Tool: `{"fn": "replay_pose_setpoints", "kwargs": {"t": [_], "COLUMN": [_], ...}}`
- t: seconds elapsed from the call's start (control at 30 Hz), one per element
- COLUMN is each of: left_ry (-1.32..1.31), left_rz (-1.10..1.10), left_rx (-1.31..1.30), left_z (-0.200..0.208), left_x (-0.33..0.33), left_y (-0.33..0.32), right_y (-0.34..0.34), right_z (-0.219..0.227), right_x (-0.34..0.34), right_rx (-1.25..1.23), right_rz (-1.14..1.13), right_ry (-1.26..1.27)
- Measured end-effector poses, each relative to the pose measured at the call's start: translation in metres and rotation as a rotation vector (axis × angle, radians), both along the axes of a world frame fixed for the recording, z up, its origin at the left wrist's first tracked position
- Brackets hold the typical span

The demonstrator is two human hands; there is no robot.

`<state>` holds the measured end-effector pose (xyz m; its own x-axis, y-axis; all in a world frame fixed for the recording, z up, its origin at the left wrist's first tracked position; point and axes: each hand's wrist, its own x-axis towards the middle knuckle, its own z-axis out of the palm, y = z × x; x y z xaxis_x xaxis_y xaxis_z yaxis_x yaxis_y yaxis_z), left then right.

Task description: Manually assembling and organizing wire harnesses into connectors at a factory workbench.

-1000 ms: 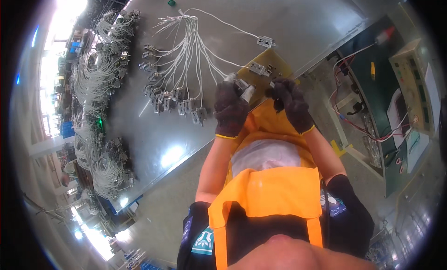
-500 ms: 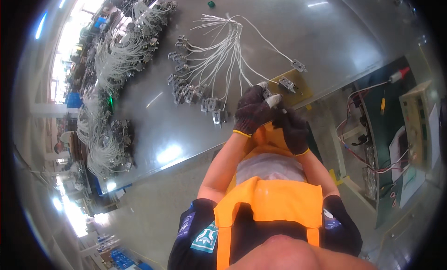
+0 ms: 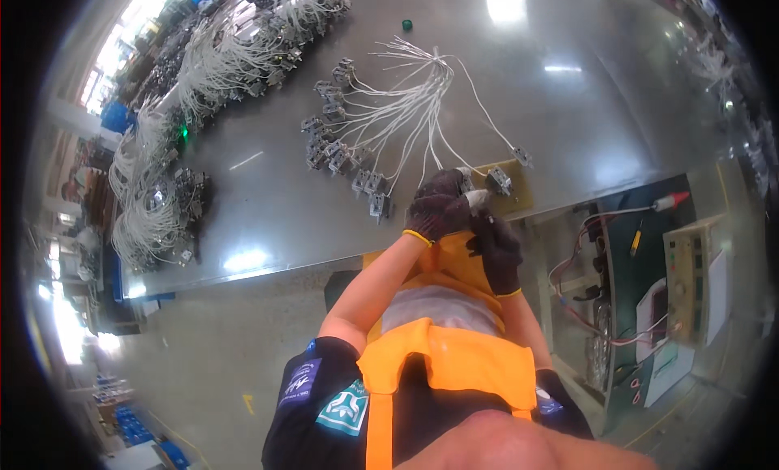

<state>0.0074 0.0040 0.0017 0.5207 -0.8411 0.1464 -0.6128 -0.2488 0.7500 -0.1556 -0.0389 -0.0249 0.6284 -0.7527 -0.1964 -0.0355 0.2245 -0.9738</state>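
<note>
My left hand [image 3: 442, 204], in a dark glove with pale fingertips, is closed on a small metal wired part [image 3: 466, 179] at the table's near edge. My right hand [image 3: 497, 247], gloved the same way, meets it from below with its fingers bent; what they hold is hidden. Beside them lies a yellow-brown board [image 3: 519, 196] with a metal wired part [image 3: 499, 180] on it. Another such part [image 3: 522, 156] rests by the board's far corner. White wires [image 3: 438, 89] gather in a bundle farther back and fan out to several metal parts [image 3: 337, 154] on the left.
A long heap of white-wired parts [image 3: 219, 64] runs along the table's left side. A small green cap [image 3: 407, 25] sits at the back. Right of the table stand a beige control box [image 3: 688, 283], a red-tipped cable [image 3: 669, 201] and a yellow-handled tool [image 3: 636, 241].
The whole view has shifted with my head. My hands stay together beside the board, the left one still closed on the metal part; my right hand sits slightly lower against it.
</note>
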Motion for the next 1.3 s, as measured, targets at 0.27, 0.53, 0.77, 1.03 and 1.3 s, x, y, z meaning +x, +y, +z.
{"fn": "replay_pose_setpoints", "kwargs": {"t": [0.27, 0.53, 0.77, 1.03, 1.3], "left_ry": [0.178, 0.279, 0.345, 0.284, 1.085], "left_rz": [-0.02, 0.029, 0.009, 0.046, 0.011], "left_rx": [-0.008, 0.026, 0.027, -0.017, -0.264], "left_z": [0.006, 0.004, -0.009, -0.03, -0.025], "left_x": [0.004, 0.001, 0.006, 0.0, 0.014], "left_y": [0.005, 0.001, 0.0, -0.002, 0.021], "right_y": [-0.005, 0.004, -0.014, -0.01, -0.035], "right_z": [-0.018, -0.009, -0.015, -0.034, -0.014], "right_x": [0.008, 0.007, 0.005, 0.01, 0.012], "right_rx": [-0.776, -0.093, -1.123, 0.654, -0.8], "right_rz": [0.035, -0.056, 0.077, 0.086, -0.027], "right_ry": [-0.04, -0.127, 0.145, -0.367, 0.142]}}
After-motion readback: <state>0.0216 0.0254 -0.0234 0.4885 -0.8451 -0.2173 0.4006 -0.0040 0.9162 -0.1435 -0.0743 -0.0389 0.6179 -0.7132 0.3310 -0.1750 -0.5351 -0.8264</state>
